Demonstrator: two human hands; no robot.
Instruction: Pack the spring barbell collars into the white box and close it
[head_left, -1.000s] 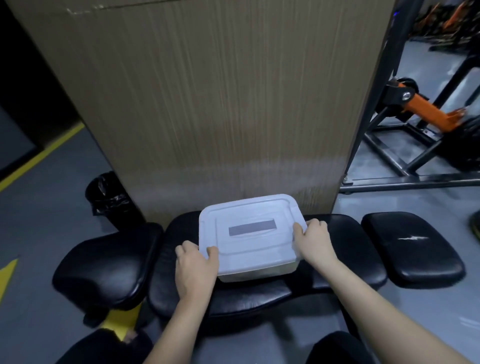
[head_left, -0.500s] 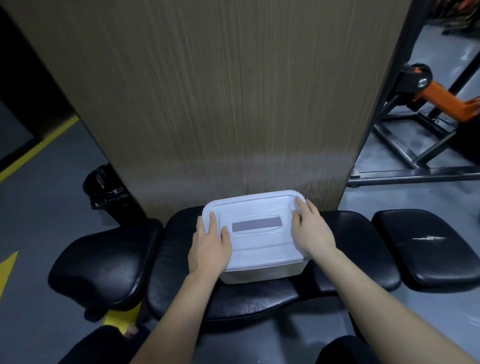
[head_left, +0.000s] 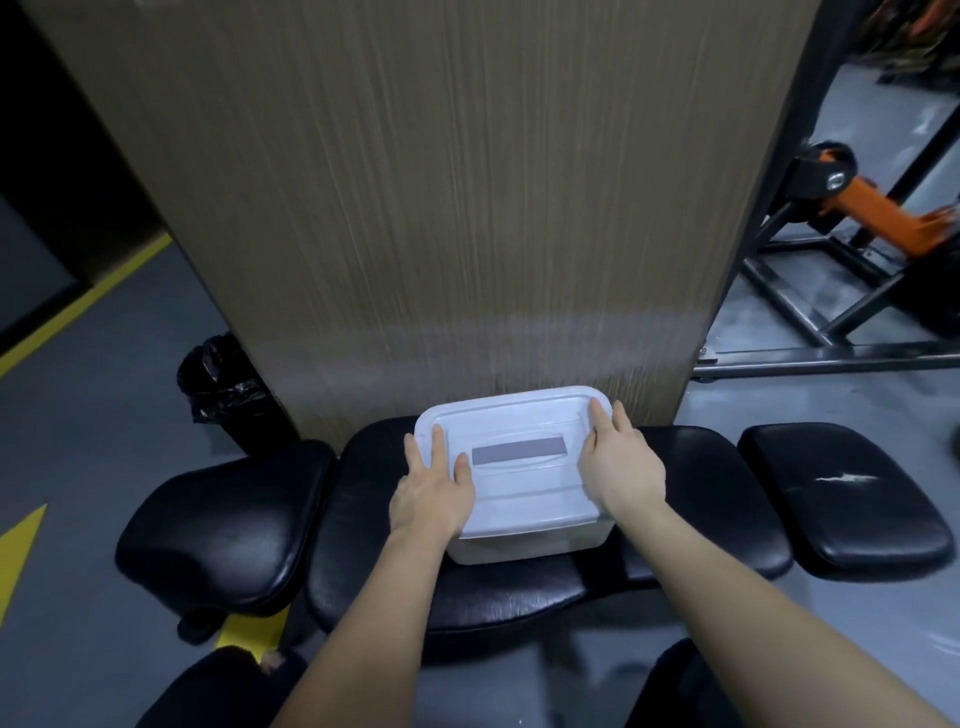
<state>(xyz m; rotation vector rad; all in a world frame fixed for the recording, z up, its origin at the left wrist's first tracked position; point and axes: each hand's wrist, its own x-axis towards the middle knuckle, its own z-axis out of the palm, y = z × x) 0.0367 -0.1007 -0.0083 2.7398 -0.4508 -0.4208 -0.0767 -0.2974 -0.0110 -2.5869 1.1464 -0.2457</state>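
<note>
The white box (head_left: 519, 499) stands on the middle black bench pad (head_left: 691, 493), with its lid on and a grey label across the top. My left hand (head_left: 434, 488) lies flat on the lid's left side, fingers spread. Flat on the right side of the lid rests my right hand (head_left: 618, 465), its fingers reaching the far right corner. No spring barbell collars are in sight; the box's inside is hidden by the lid.
A tall wood-grain pillar (head_left: 441, 208) rises right behind the bench. More black pads sit at the left (head_left: 228, 519) and right (head_left: 841, 499). A black-bagged bin (head_left: 223, 389) stands at the left; an orange-and-black gym machine (head_left: 857, 218) is at the right.
Both hands have slid from the near corners and sides of the box up onto the lid and now lie flat on it. The box has stayed in place.
</note>
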